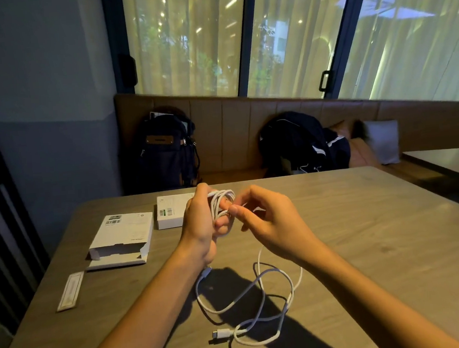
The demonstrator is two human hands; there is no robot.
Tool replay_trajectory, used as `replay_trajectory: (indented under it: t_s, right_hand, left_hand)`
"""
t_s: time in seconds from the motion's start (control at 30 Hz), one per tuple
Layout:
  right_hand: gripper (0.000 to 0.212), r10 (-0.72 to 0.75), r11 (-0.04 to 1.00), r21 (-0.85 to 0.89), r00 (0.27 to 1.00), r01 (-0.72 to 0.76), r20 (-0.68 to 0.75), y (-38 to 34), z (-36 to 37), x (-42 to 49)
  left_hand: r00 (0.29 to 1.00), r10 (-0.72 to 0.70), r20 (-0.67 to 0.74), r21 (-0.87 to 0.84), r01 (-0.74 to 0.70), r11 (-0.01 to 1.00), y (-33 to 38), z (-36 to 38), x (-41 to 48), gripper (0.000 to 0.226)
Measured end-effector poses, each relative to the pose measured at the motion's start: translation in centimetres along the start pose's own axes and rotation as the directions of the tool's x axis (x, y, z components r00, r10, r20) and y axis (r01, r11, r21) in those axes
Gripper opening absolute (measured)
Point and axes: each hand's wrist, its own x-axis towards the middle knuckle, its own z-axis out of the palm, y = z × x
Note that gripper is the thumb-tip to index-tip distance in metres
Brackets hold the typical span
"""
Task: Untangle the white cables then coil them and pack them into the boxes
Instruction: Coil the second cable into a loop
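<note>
White coil (222, 199) is wound in our left hand (199, 226), fingers curled round it; our right hand (268, 220) pinches its strand. Loose cable (251, 305) lies looped on the table (381, 243) nearer us, open box (122, 236) and closed box (170, 211) at left.

Café: padded bench (246, 122), tables (366, 231), glass front (293, 29).
</note>
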Motion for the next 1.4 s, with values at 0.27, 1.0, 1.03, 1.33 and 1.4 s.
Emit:
replay_trajectory:
  t_s: [0.27, 1.0, 1.03, 1.33, 1.4]
  right_hand:
    - [0.028, 0.047, 0.888, 0.428, 0.959, -0.167, 0.278, 0.0, -0.8, -0.2]
    - [0.036, 0.235, 0.881, 0.431, 0.971, -0.194, -0.043, -0.5, 0.7, -0.2]
    - [0.034, 0.266, 0.829, 0.504, 0.963, -0.245, 0.03, -0.7, 0.4, -0.1]
    - [0.01, 0.364, 0.857, 0.344, 0.923, -0.384, 0.126, -0.9, -0.2, 0.3]
    - [0.007, 0.343, 0.885, 0.303, 0.935, -0.355, 0.091, -0.9, 0.0, 0.2]
  left_hand:
    - [0.985, -0.173, 0.019, -0.227, 0.172, 0.958, 0.9, 0.1, -0.6, 0.043]
    - [0.944, 0.194, -0.266, 0.161, -0.155, 0.975, -0.7, 1.3, -1.0, 0.037]
    - [0.955, 0.191, -0.228, 0.152, -0.159, 0.975, -0.8, 1.3, -1.0, 0.037]
    - [0.941, 0.297, -0.162, 0.33, -0.232, 0.915, -1.8, 1.2, -0.9, 0.045]
    - [0.909, 0.386, -0.159, 0.411, -0.295, 0.863, -1.7, 1.3, -1.1, 0.049]
